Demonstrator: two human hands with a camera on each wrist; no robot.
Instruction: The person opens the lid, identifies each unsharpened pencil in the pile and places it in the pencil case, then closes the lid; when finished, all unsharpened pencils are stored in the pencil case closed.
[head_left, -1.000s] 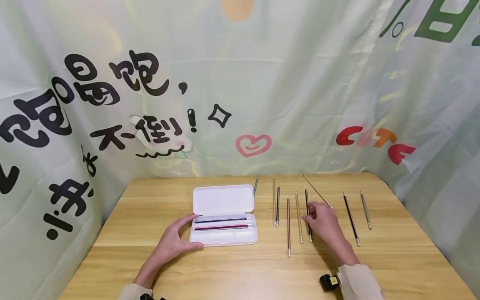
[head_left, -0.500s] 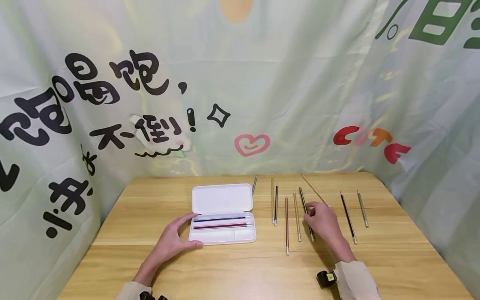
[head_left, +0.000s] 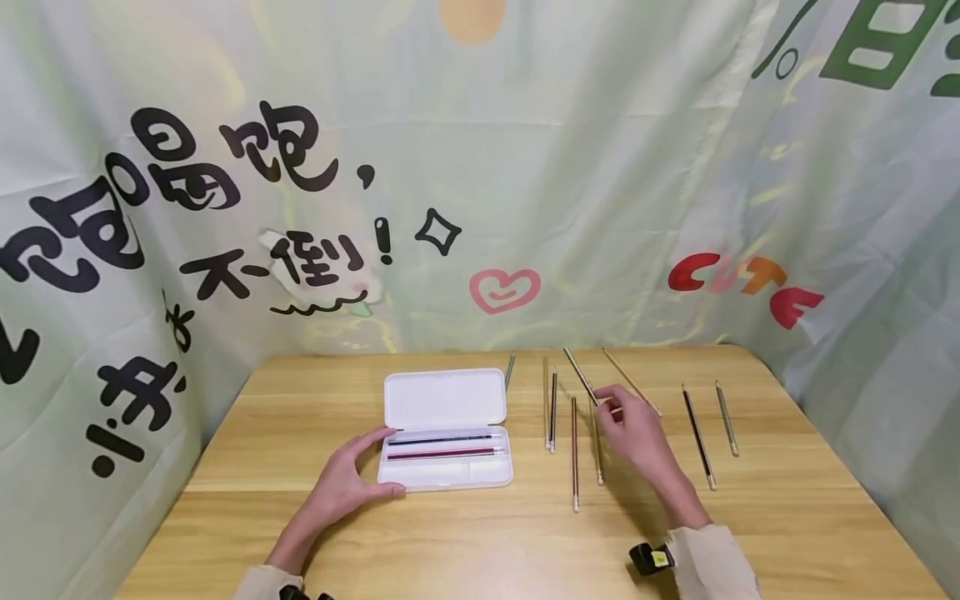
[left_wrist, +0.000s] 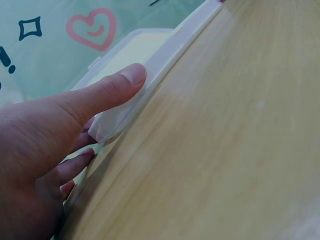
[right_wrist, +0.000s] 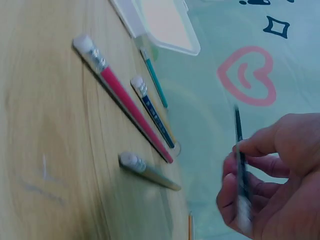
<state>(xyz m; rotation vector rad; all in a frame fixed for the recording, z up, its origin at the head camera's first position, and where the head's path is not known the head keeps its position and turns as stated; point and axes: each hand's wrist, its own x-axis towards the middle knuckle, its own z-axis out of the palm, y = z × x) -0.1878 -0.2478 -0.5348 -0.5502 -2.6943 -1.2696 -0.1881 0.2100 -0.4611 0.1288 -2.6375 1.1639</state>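
Right hand (head_left: 633, 427) is pinching a slender dark pencil (head_left: 581, 375) (raised above the wood-grain table (head_left: 480, 546)) — apparently the pick-up step. Left hand (head_left: 347, 482) is gripping an open rectangular white plastic case (head_left: 491, 474) — the next move is probably calling for aligning pencil with case.

The pencil case (head_left: 487, 478) sits left of centre on the desk (head_left: 480, 542), its lid (head_left: 446, 398) back behind its tray, where two pencils (head_left: 442, 454) lie one behind the other. The left hand (head_left: 341, 485) touches the case's left end. One pencil (head_left: 512, 367) extends behind the lid's right edge. Rightward lie a side-by-side pair (head_left: 546, 400), then a nearer pencil (head_left: 575, 458), then another pencil (head_left: 598, 457) just left of the right hand (head_left: 633, 429), which holds a raised pencil (head_left: 581, 375). A slanting pencil (head_left: 628, 377) lies behind that hand; two more pencils (head_left: 698, 437) lie rightmost. Behind the desk hangs a curtain (head_left: 585, 183).
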